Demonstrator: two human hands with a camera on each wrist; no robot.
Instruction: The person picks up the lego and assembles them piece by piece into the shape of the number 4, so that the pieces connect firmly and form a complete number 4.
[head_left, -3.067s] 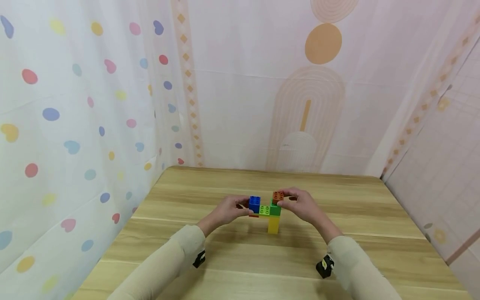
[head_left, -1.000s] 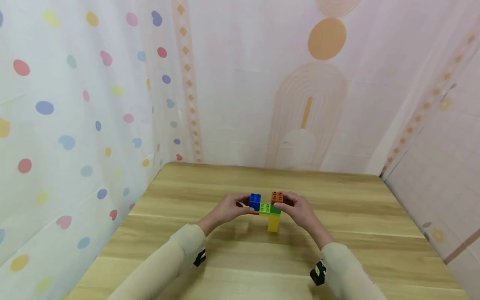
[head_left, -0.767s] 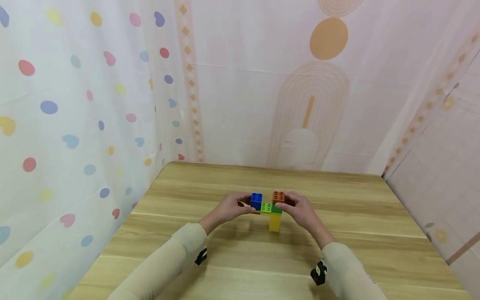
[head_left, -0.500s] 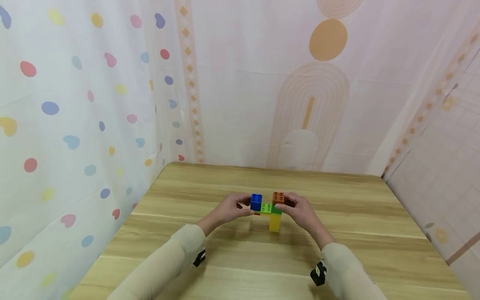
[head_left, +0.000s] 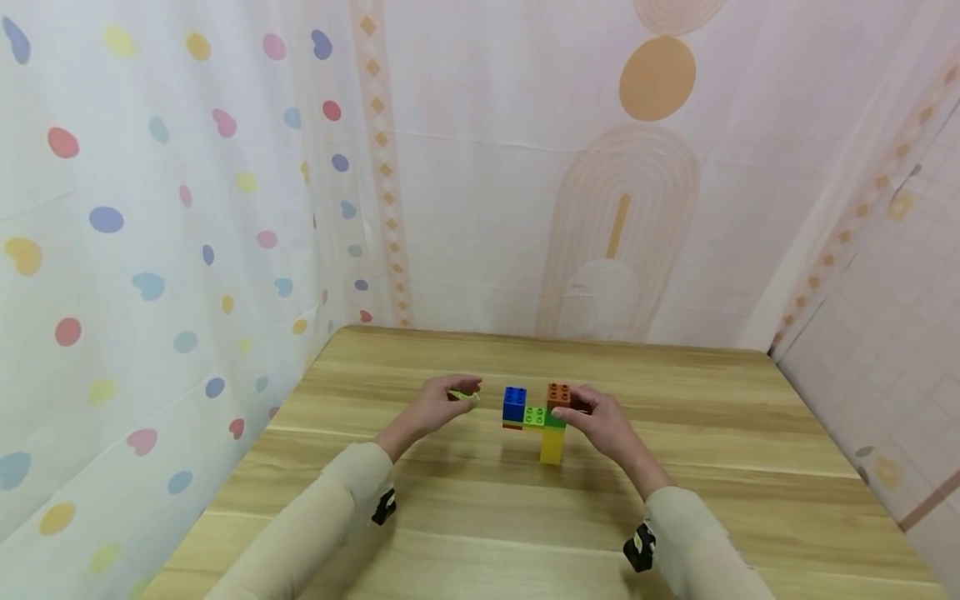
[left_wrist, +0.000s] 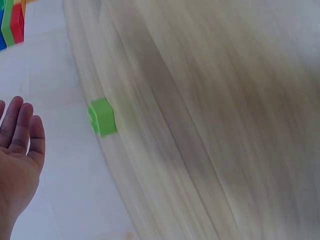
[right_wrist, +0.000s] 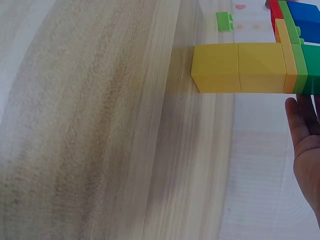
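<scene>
A toy building-brick structure stands on a yellow column point(head_left: 551, 447). Its flat crosspiece carries a lime brick point(head_left: 535, 415) in the middle, a blue brick point(head_left: 514, 403) at the left and a dark green brick point(right_wrist: 312, 70) at the right. On the dark green one sits a brown brick point(head_left: 558, 395), pinched from the right by my right hand point(head_left: 603, 421). A red piece point(head_left: 512, 427) shows under the left end. My left hand point(head_left: 438, 406) is apart from the structure, fingers loosely extended and holding nothing.
A loose lime brick point(left_wrist: 102, 117) lies on the wooden table point(head_left: 480, 533) beyond my left hand, mostly hidden by it in the head view. Patterned curtains point(head_left: 480, 167) hang behind and beside the table.
My left hand has let go of the blue brick and moved left, uncovering part of the loose lime brick. The brown brick sits squarer than 3.1 s ago; my right hand keeps its grip.
</scene>
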